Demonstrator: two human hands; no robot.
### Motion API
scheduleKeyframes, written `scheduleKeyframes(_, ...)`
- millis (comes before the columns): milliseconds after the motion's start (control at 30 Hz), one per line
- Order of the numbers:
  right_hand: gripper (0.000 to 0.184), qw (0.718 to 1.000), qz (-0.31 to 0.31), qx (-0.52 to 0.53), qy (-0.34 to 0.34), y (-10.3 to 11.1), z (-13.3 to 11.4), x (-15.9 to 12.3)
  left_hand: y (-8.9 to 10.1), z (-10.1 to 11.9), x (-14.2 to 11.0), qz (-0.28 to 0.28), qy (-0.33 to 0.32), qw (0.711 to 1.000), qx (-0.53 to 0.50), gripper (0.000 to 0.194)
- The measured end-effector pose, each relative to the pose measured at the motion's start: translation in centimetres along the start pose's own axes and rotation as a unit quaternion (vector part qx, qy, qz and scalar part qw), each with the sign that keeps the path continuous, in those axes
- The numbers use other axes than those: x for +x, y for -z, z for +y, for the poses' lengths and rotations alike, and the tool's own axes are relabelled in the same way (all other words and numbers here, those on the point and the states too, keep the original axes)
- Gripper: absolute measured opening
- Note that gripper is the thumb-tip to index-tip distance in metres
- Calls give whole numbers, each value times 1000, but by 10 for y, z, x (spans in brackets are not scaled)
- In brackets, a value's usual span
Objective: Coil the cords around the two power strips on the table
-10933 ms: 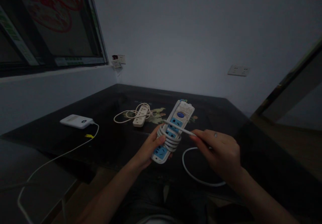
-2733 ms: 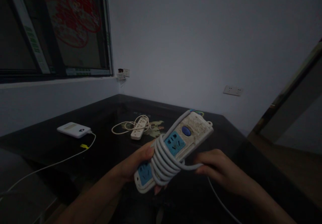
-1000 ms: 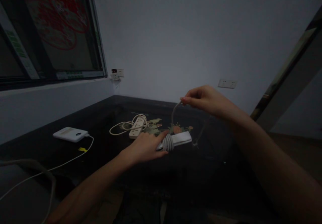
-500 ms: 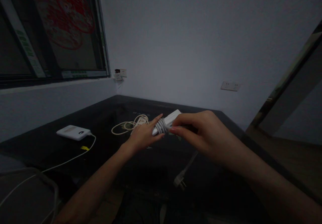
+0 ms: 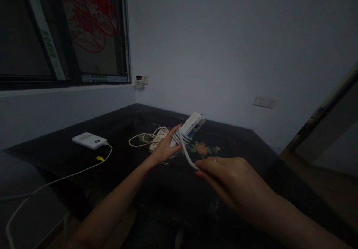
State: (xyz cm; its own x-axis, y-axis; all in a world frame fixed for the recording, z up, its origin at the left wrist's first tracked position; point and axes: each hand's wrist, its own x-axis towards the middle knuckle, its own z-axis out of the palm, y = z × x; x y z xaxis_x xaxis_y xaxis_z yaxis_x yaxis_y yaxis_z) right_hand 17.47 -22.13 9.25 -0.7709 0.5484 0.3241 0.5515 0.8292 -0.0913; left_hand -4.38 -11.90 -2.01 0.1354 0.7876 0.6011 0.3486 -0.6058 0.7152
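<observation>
My left hand [image 5: 164,149] is closed around the near end of a white power strip [image 5: 193,122], which is tilted up above the table. Several turns of grey-white cord [image 5: 186,155] are wound about the strip beside my left fingers. My right hand [image 5: 233,178], nearer to me and lower on the right, pinches the loose length of that cord between thumb and forefinger. From the strip to my right fingers the cord runs in a slight curve. Below the right hand the plug end is too dark and blurred to make out.
Behind my left hand, a second power strip [image 5: 159,137] with a loosely looped cream cord [image 5: 136,145] lies on the black table [image 5: 123,120]. A white box-shaped device [image 5: 88,140] with a cable sits at the left, near a yellow tag [image 5: 100,158]. Wall sockets [image 5: 263,101] are at the back.
My right hand has moved from beside the strip down toward me, drawing the cord out with it. The strip has turned to show its other side. The view has shifted slightly.
</observation>
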Motion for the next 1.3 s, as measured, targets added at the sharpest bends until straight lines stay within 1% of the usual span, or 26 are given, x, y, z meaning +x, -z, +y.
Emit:
scheduleKeyframes(67,18,1000,1,4,-7,0,3,-1,-1,0,-1,18,25,999,-35,68)
scheduleKeyframes(133,20,999,9,30,-24,0,9,-3,-1,1,-3,39,57,993,-96,69)
scheduleKeyframes(233,23,995,22,77,-67,0,24,-6,1,10,-9,62,110,969,-212,70)
scheduleKeyframes(300,29,990,13,102,-100,-1,34,-8,2,20,-15,62,144,949,-275,69)
scheduleKeyframes(400,39,980,-7,149,-129,-4,48,-11,3,36,-23,36,169,925,-338,68)
scheduleKeyframes(500,40,969,-11,197,-148,-5,58,-15,2,45,-29,-2,180,911,-371,65)
scheduleKeyframes(667,41,959,3,227,-172,-4,69,-20,0,47,-36,-29,185,890,-415,57)
scheduleKeyframes(833,42,957,1,245,-157,0,75,-21,-3,49,-40,-65,178,863,-468,52)
scheduleKeyframes(967,43,951,-12,267,-157,-3,82,-22,-1,52,-43,-85,208,834,-504,56)
scheduleKeyframes(1067,41,948,-20,275,-159,-7,87,-24,1,56,-47,-124,214,818,-520,63)
scheduleKeyframes(1167,39,953,-1,262,-154,-8,87,-27,1,64,-53,-174,186,785,-564,65)
scheduleKeyframes(1233,38,958,26,244,-147,-7,84,-28,1,68,-55,-198,168,761,-594,63)
scheduleKeyframes(1300,37,963,62,219,-143,-5,79,-29,1,69,-56,-212,168,742,-613,63)
